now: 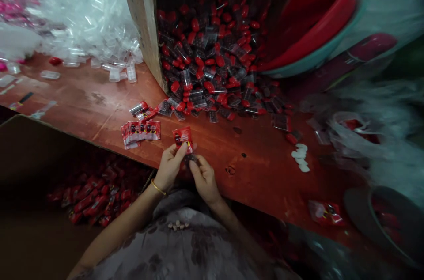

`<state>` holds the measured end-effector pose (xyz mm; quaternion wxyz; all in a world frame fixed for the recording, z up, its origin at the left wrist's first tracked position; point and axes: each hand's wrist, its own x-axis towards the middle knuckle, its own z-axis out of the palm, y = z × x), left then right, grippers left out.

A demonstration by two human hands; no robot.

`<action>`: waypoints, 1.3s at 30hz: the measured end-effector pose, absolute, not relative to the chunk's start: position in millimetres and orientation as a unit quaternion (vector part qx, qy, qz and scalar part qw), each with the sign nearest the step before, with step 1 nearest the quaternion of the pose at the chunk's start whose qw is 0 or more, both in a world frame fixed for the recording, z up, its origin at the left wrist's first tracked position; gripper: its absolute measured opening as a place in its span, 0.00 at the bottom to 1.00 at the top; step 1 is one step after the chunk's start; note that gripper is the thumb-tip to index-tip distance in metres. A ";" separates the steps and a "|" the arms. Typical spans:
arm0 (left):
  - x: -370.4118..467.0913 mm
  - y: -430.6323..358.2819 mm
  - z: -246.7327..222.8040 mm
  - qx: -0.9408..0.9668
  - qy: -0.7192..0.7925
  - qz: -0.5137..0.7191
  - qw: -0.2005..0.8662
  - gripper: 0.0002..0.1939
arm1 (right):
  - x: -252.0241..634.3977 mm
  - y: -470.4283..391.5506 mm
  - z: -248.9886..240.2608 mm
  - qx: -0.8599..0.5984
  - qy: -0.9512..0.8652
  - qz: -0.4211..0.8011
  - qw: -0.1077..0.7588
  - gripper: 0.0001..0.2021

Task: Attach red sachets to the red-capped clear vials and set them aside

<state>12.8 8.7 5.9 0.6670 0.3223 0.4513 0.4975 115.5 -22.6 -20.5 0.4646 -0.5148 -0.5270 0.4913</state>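
My left hand (169, 165) pinches a small red printed packet (183, 137) between thumb and fingers, near the table's front edge. Close beside it, my right hand (204, 178) is closed with thumb against fingers on a dark, see-through small piece (190, 159), partly hidden by the fingers. Whether that piece touches the packet I cannot tell. To the left lies an overlapping row of similar red packets (145, 130). Just behind that row rests a clear tube with a red cap (139, 107).
A tipped cardboard box (145, 28) spills red-capped clear tubes (212, 85) onto the red table (109, 94). Clear plastic pieces (99, 19) heap at left. Red and teal basins (344, 10) lean at right, near white discs (300, 156). Filled red packs (96, 198) lie below the edge.
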 end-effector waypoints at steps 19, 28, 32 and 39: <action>31.5 25.9 -11.3 0.369 0.544 0.576 0.486 0.12 | 135.4 -23.2 -16.9 -0.586 -0.680 0.293 0.330 0.07; -2.3 70.4 10.9 0.463 0.511 0.558 0.462 0.14 | 145.9 -26.3 -26.5 -0.543 -0.565 0.451 0.427 0.07; -2.8 60.9 6.4 0.471 0.462 0.484 0.574 0.15 | 157.1 -12.3 -27.8 -0.535 -0.403 0.514 0.536 0.09; -2.2 44.9 1.1 0.651 0.435 0.273 0.559 0.18 | 165.2 11.6 -19.5 -0.490 -0.273 0.602 0.568 0.11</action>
